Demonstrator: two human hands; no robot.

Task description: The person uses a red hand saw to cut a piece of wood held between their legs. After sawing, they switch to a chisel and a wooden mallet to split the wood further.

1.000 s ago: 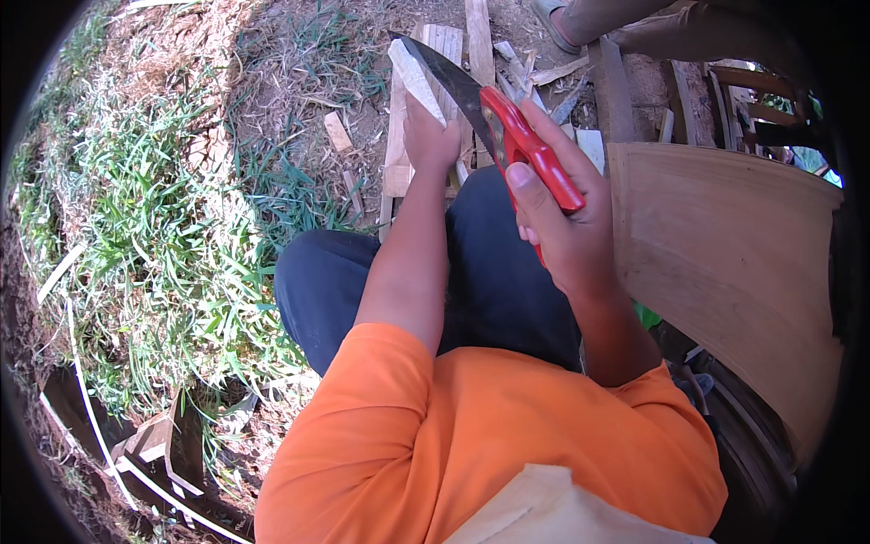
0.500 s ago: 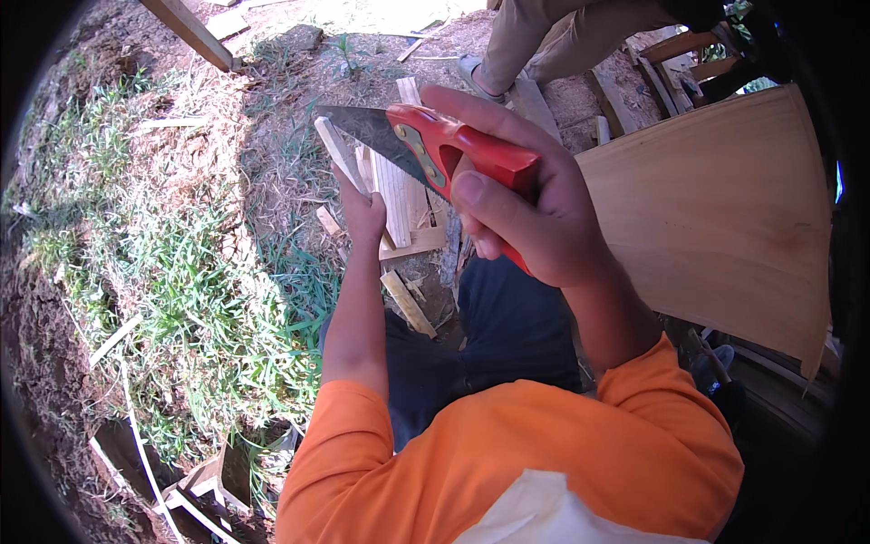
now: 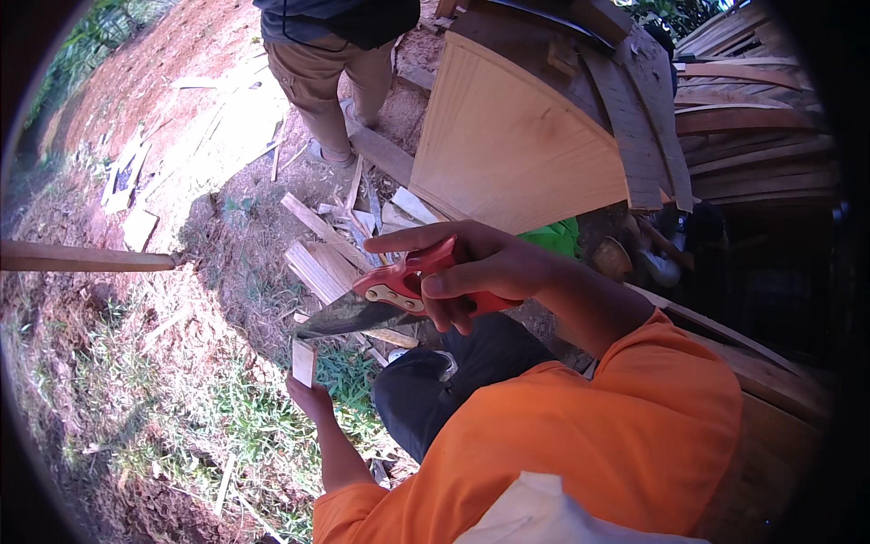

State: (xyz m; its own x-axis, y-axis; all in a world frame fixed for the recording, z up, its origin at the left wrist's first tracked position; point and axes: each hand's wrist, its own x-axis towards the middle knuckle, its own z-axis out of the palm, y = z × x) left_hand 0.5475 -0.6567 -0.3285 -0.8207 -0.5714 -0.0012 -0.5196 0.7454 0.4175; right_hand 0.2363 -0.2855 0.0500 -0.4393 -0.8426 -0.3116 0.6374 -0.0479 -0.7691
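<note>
My right hand [image 3: 471, 276] is closed round the red handle of a handsaw [image 3: 367, 315], its index finger stretched along the top of the handle. The dark blade points left, and its tip is at the upper end of a short, pale piece of wood [image 3: 304, 363]; whether it touches cannot be told. My left hand [image 3: 310, 397] grips the lower part of that wood, beside the grass. Its fingers are partly hidden behind the piece.
Loose boards [image 3: 317, 272] and offcuts lie on the ground ahead. A large plywood panel [image 3: 521, 136] stands beyond my right arm. Another person [image 3: 331, 82] stands at the far side. A wooden pole [image 3: 91, 257] reaches in from the left. Stacked planks [image 3: 757, 136] are at far right.
My view has swung to the right. The saw is now more level, and its tip has come to the top end of the wood piece, which my left hand still holds.
</note>
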